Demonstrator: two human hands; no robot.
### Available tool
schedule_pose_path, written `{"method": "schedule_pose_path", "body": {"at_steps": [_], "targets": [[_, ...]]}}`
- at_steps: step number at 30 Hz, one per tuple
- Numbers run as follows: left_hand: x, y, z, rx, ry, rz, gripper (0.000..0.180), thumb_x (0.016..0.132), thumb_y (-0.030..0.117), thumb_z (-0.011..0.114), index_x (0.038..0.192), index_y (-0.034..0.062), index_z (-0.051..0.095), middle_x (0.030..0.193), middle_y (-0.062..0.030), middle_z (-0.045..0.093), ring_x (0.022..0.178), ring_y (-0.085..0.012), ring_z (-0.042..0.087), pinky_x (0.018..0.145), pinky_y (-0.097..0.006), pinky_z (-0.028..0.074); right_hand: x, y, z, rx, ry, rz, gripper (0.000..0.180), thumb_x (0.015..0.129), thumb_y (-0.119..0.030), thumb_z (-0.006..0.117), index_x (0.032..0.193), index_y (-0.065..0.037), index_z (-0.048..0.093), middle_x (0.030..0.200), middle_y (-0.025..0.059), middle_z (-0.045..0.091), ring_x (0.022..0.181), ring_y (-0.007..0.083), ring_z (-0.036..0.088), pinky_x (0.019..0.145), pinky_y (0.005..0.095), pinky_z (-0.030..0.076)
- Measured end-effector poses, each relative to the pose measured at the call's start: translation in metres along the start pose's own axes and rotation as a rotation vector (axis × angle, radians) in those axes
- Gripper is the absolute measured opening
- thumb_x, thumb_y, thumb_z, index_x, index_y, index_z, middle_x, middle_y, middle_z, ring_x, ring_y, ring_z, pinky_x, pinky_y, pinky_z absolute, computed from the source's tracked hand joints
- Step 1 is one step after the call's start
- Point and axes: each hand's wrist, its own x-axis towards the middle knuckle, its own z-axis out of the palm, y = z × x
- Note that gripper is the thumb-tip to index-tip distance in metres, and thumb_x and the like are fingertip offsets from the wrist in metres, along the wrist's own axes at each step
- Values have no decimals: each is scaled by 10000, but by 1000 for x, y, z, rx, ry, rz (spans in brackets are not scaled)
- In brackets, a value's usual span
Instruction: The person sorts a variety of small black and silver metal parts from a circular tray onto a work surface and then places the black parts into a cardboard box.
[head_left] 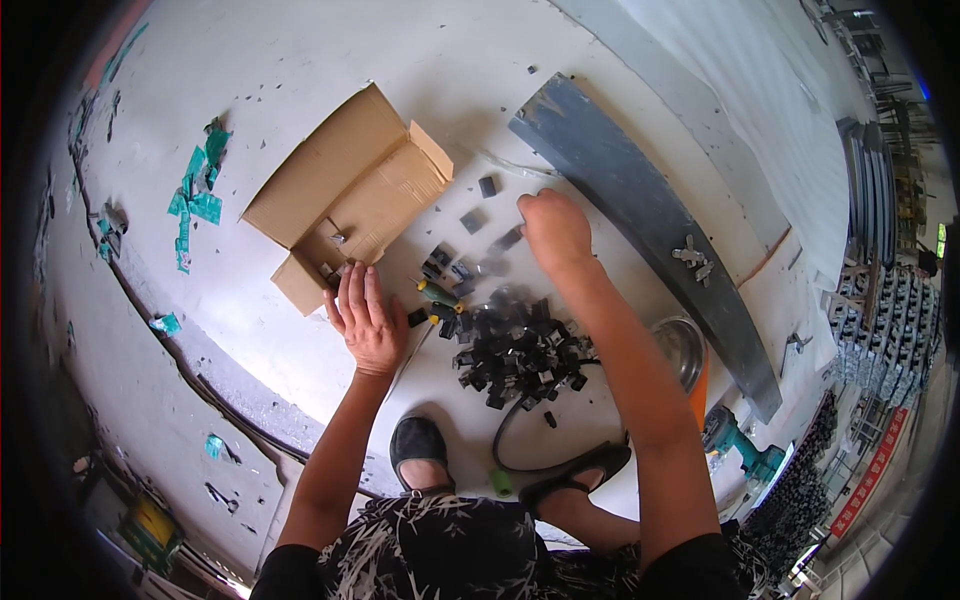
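My left hand (366,322) lies at the near edge of the open cardboard box (345,175), its fingers stretched out over the rim. A few small metal and dark pieces (338,238) rest inside the box. Farther right, my right hand (556,232) is closed in a fist above the floor, and whatever is in it is hidden. Between and below my hands is a heap of small black parts (520,350), with some blurred pieces above it. Beside the heap lies a screwdriver (440,294) with a green and yellow handle. Several dark square pieces (474,220) are scattered near the right hand.
A long grey curved panel (640,210) runs along the right, with small metal parts (692,257) on it. A metal bowl (680,350) and a teal power drill (742,446) are at the lower right. Green tape scraps (200,190) litter the left floor. My feet flank a black cable (500,440).
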Motion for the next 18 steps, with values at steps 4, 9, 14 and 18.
{"method": "schedule_pose_path", "body": {"at_steps": [4, 9, 14, 18], "targets": [[0, -5, -2, 20, 11, -14, 643, 812, 150, 636, 1416, 44, 441, 1429, -149, 479, 1370, -318, 417, 1185, -531, 148, -1, 0, 2, 53, 58, 9, 125, 753, -72, 716, 855, -56, 645, 890, 144, 641, 862, 361, 624, 755, 464, 508], [1, -1, -1, 16, -9, -25, 637, 810, 152, 642, 1408, 43, 452, 1428, -149, 480, 1371, -312, 417, 1185, -524, 155, -19, 25, -12, 985, 121, 241, 123, 830, -24, 627, 949, -13, 654, 894, 132, 678, 761, 303, 658, 677, 325, 533], [4, 5, -1, -8, -3, -26, 611, 825, 146, 642, 1401, 42, 465, 1416, -143, 495, 1358, -313, 430, 1185, -518, 161, -24, -7, -41, 2170, -127, 552, 206, 932, -171, 618, 1033, 9, 631, 921, 94, 645, 841, 207, 666, 778, 329, 591], [1, -5, -7, 33, -3, -37, 620, 802, 144, 646, 1389, 43, 472, 1408, -140, 501, 1343, -309, 448, 1184, -520, 164, -3, -101, -94, 2106, -269, 254, 331, 961, -287, 615, 1069, 26, 611, 977, 117, 645, 885, 233, 663, 846, 350, 591]]}}
